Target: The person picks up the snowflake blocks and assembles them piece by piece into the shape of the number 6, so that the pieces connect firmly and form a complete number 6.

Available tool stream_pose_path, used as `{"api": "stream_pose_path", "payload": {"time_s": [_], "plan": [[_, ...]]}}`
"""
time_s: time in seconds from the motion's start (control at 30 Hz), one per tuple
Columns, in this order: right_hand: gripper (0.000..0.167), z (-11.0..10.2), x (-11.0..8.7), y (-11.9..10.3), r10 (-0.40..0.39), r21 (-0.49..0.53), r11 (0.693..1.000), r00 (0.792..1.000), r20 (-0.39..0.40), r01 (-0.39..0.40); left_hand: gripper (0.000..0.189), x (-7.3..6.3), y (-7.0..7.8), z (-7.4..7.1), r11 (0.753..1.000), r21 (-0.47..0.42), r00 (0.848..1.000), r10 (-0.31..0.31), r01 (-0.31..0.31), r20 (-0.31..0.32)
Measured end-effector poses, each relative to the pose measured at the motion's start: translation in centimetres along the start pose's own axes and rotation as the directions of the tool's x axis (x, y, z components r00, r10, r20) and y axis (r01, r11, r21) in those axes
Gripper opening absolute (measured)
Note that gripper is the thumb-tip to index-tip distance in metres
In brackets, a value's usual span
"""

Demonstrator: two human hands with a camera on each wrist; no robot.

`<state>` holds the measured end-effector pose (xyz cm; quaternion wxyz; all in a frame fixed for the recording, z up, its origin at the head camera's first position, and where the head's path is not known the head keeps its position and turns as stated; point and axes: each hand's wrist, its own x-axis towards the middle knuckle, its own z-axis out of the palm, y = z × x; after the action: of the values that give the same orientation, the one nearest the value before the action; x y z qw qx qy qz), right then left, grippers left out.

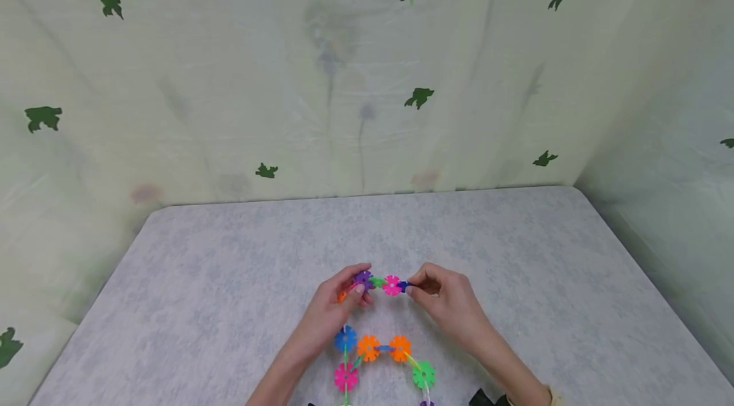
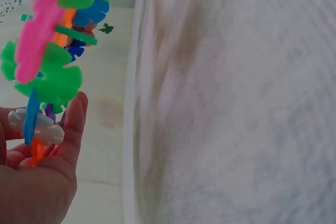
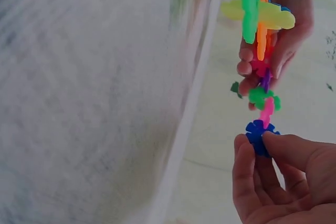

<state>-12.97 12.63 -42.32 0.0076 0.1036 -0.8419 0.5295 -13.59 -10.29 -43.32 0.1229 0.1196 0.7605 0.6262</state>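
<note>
Above the table, both hands hold a chain of colourful flower-shaped interlocking discs. My left hand (image 1: 332, 301) grips it at a purple disc (image 1: 362, 278), with an orange disc partly hidden in the palm. From there a green disc (image 1: 376, 282) and a pink disc (image 1: 392, 285) run rightward. At that end, my right hand (image 1: 453, 301) pinches a dark blue disc (image 3: 256, 137) between thumb and forefinger; it touches the pink one. More of the chain, with a blue disc (image 1: 345, 338) and two orange discs (image 1: 369, 348), extends toward me below the hands.
The grey mottled table (image 1: 229, 266) reaches back to a pale curtain (image 1: 275, 106) printed with leaves. A green disc (image 1: 424, 374) belongs to the chain's near right part, which runs out of the head view. A black object (image 1: 480, 398) shows by the right forearm.
</note>
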Motion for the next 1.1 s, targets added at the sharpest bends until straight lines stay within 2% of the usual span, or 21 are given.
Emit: {"api": "stream_pose_path", "payload": {"time_s": [0.17,0.27,0.37,0.43,0.53,0.6,0.67,0.73,0.8,0.87,0.93,1.03,1.1], "plan": [[0.018,0.0,0.2,0.1,0.022,0.072,0.997,0.999,-0.033,-0.020,0.043,-0.1,0.2,-0.1,0.999,-0.037,1.000,-0.020,0.020,0.010],[0.017,-0.1,0.5,0.2,0.042,0.138,0.990,0.999,-0.028,-0.038,0.046,-0.1,0.5,-0.4,0.993,-0.089,0.997,-0.079,0.081,0.020],[0.017,-0.3,0.7,0.3,0.070,0.154,0.986,0.998,-0.004,-0.068,0.052,0.0,0.6,-0.7,0.980,-0.147,0.991,-0.132,0.136,0.039],[0.019,-0.6,0.6,0.3,0.086,0.121,0.989,0.996,0.001,-0.086,0.054,0.0,0.4,-0.9,0.974,-0.169,0.988,-0.145,0.153,0.060],[0.023,-1.2,0.3,0.0,0.107,0.003,0.994,0.994,-0.037,-0.107,0.053,0.1,0.0,-1.2,0.971,-0.173,0.984,-0.154,0.167,0.090],[0.022,-1.6,-0.2,-0.4,0.114,-0.073,0.990,0.991,-0.067,-0.118,0.051,0.0,-0.3,-1.3,0.972,-0.162,0.982,-0.153,0.169,0.107],[0.018,-1.8,-0.8,-0.7,0.122,-0.135,0.982,0.991,-0.057,-0.129,0.049,0.0,-0.5,-1.5,0.973,-0.151,0.981,-0.157,0.173,0.114],[0.014,-1.8,-1.5,-0.9,0.125,-0.171,0.978,0.992,0.019,-0.120,0.047,0.0,-0.7,-1.7,0.975,-0.136,0.981,-0.158,0.173,0.116],[0.012,-1.7,-2.2,-1.0,0.141,-0.202,0.973,0.980,0.139,-0.111,0.047,0.0,-0.7,-1.8,0.977,-0.134,0.982,-0.154,0.168,0.113],[0.014,-1.5,-3.0,-0.9,0.165,-0.209,0.972,0.951,0.263,-0.111,0.046,0.0,-0.7,-2.0,0.978,-0.132,0.983,-0.147,0.161,0.110],[0.020,-1.3,-3.6,-0.8,0.199,-0.209,0.969,0.913,0.357,-0.130,0.046,0.0,-0.8,-2.1,0.980,-0.131,0.984,-0.139,0.153,0.109],[0.031,-1.0,-4.4,-0.5,0.214,-0.199,0.970,0.871,0.443,-0.137,0.046,0.0,-1.0,-2.2,0.981,-0.127,0.986,-0.133,0.146,0.102],[0.034,-0.8,-4.7,-0.2,0.204,-0.181,0.975,0.856,0.476,-0.131,0.047,0.0,-1.1,-2.2,0.982,-0.127,0.987,-0.130,0.141,0.097]]}}
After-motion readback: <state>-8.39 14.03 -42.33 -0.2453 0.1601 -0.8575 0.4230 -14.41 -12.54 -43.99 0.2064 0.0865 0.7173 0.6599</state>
